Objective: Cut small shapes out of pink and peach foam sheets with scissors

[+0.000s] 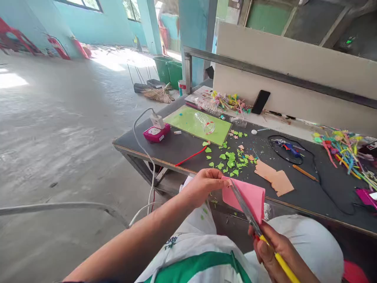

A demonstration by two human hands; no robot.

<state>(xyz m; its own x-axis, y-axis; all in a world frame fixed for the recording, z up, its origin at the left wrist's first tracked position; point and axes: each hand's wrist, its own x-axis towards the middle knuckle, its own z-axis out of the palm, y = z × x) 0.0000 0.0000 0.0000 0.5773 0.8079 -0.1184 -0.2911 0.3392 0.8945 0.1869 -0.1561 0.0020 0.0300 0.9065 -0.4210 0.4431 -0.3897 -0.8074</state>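
My left hand (pixel 203 184) pinches the left corner of a folded pink foam sheet (pixel 250 196), holding it up over my lap in front of the table edge. My right hand (pixel 272 251) is closed round the yellow handles of a pair of scissors (pixel 246 208). The blades are laid across the pink sheet, cutting into it from below. Green cut leaf scraps (pixel 229 159) are scattered on the dark table (pixel 176 147) just beyond the sheet.
On the table lie tan foam pieces (pixel 275 179), a green sheet (pixel 194 124) with a clear plastic bottle (pixel 206 122), a blue glue gun (pixel 290 148) with black cord, a pencil (pixel 304 172), colourful craft sticks (pixel 344 151), a phone (pixel 260 101) and a pink charger box (pixel 156 133).
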